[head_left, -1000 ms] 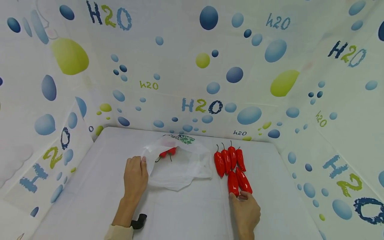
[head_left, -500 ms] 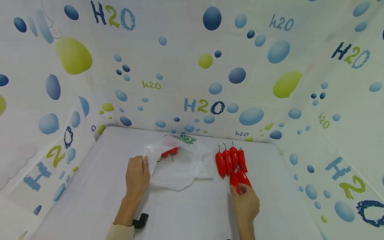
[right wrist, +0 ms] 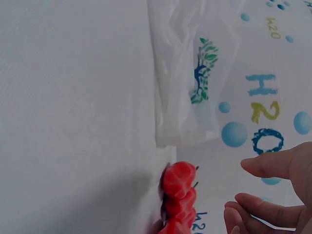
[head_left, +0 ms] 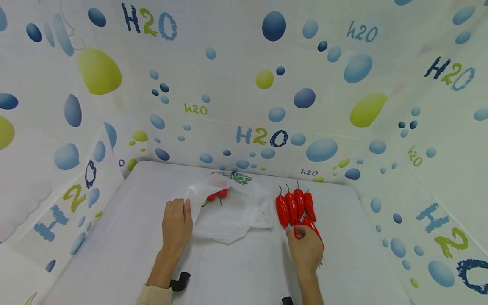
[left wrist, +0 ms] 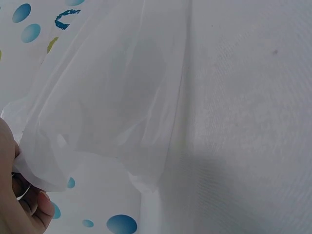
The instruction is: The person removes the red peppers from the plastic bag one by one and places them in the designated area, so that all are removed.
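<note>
My left hand (head_left: pixel 177 224) pinches the raised left edge of a thin white plastic bag (head_left: pixel 232 226), printed with a green tree. The left wrist view shows the fingers (left wrist: pixel 41 207) curled at the bag's edge. Inside the bag's mouth are two red chili peppers (head_left: pixel 217 195) with dark stems. My right hand (head_left: pixel 306 250) hovers over the front pair of chili peppers (head_left: pixel 315 232) and partly covers them. In the right wrist view its thumb and fingers stand apart, with nothing between them.
Behind the front pair, several red chili peppers (head_left: pixel 292 205) lie side by side in a row, stems pointing away. A white cloth covers the table (head_left: pixel 236 275). A white curtain (head_left: pixel 213 72) with blue and green spots hangs at the back and sides.
My right hand has moved forward and left over the front peppers, uncovering more of the right one. My left hand stays at the bag's edge. The head view has shifted slightly.
</note>
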